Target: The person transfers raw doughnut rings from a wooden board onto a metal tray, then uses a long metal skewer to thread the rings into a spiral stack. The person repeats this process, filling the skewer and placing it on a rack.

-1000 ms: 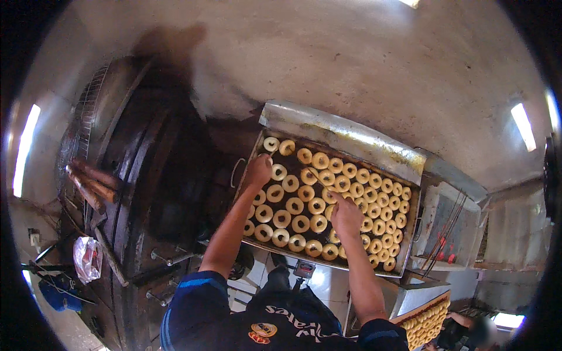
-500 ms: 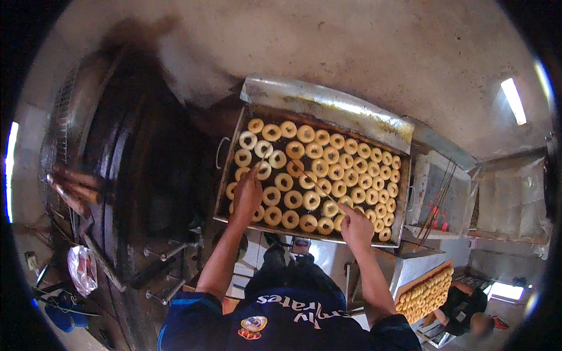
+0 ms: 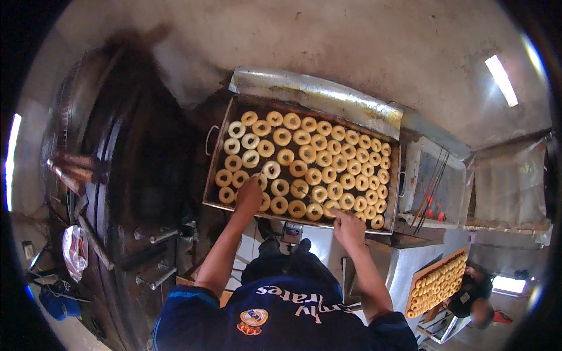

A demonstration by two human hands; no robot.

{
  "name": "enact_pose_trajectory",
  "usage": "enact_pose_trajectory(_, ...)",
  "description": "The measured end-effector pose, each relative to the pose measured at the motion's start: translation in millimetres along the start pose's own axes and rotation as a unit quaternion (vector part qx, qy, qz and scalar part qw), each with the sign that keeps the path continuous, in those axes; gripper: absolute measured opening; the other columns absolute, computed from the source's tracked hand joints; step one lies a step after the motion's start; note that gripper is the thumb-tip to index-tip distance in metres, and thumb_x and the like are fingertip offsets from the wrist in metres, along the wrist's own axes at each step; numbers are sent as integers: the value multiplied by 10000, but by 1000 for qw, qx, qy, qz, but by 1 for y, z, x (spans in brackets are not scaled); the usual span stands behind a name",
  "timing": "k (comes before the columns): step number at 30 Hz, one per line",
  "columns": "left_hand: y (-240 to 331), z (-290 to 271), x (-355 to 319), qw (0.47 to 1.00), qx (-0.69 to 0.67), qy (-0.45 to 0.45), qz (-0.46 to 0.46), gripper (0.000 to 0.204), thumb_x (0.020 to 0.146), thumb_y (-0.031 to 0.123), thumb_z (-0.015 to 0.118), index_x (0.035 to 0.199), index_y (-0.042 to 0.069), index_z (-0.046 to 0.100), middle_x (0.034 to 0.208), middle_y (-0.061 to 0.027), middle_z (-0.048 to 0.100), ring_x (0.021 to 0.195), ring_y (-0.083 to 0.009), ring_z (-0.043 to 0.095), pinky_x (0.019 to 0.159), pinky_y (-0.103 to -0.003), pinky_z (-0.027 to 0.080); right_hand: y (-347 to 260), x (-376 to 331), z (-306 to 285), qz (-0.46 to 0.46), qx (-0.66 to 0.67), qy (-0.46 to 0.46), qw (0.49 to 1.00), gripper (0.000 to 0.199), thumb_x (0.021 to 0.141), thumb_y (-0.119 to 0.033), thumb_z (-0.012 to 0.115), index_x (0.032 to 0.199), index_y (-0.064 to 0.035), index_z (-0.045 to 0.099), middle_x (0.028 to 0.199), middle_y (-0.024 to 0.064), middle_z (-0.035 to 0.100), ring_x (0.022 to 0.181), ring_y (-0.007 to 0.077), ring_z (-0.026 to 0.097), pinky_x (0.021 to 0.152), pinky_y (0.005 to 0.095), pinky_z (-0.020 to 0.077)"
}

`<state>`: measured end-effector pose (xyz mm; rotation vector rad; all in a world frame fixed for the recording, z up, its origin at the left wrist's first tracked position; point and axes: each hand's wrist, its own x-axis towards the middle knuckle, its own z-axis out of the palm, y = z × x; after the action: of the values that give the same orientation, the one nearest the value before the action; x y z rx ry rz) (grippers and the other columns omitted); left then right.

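rings in a fryer, two hands at the near side

edges and room: rings (image 3: 307,148) lie inside the fryer (image 3: 293,220), an oblong vessel; forearms cross its near rim. a bare dark strip runs inside the left end. the hands stand well apart, rings between them. left hand (image 3: 250,196): over the near left part, fingers bent together at a pale ring; whether anything is gripped, cannot tell. right hand (image 3: 350,227): over the near rim, forefinger reaching to a ring, other fingers curled; its hold, if any, cannot be told.

counts: rings in fryer, about sixty, some hidden by the hands; most golden, a few at left paler. handles, two, one per short end. tray (image 3: 414,282), one, lower right, with many more rings, too small to count. rods (image 3: 432,190), several, leaning in a bin (image 3: 411,186) beside the fryer.

surface and room: metal panel (image 3: 316,93) raised along the far rim; stained plaster wall (image 3: 363,41); dark oven-like block (image 3: 146,152) at left; clear bag (image 3: 75,253) beside it; pale floor tiles; another person at lower right.
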<state>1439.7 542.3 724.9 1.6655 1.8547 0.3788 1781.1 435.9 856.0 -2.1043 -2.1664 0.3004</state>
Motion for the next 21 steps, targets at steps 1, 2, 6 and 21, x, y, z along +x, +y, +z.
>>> enact_pose_trajectory(1,3,3,-4,1000,2,-16,-1,389,1097,150,578,1451,-1,638,1295,-273,695,1159,-485,699,981,-585,573,4,-4,-3,-17,14,20,1000,396,923,-133,736,1273,-296,821,929,141,782,810,365,776,709,502,624)
enact_pose_trajectory(2,5,7,-7,1000,23,-20,-3,395,1082,144,587,1447,1,634,1298,-269,694,1148,-490,702,970,-593,574,5,-5,-3,-58,45,55,996,401,924,-133,733,1279,-298,822,930,142,786,809,364,776,711,501,625)
enact_pose_trajectory(6,9,17,-37,999,37,6,35,389,1040,121,604,1400,-25,635,1279,-271,698,1087,-501,721,922,-608,586,26,-26,-22,79,-66,-75,992,423,935,-165,717,1325,-298,811,1040,152,811,842,384,780,781,526,639)
enact_pose_trajectory(21,32,23,-112,997,64,-30,27,258,995,145,630,1174,-30,692,1041,-344,729,1043,-550,706,907,-643,557,99,-70,-40,-63,26,-94,993,415,955,-161,693,1321,-321,807,1184,163,811,1044,348,799,846,507,649)
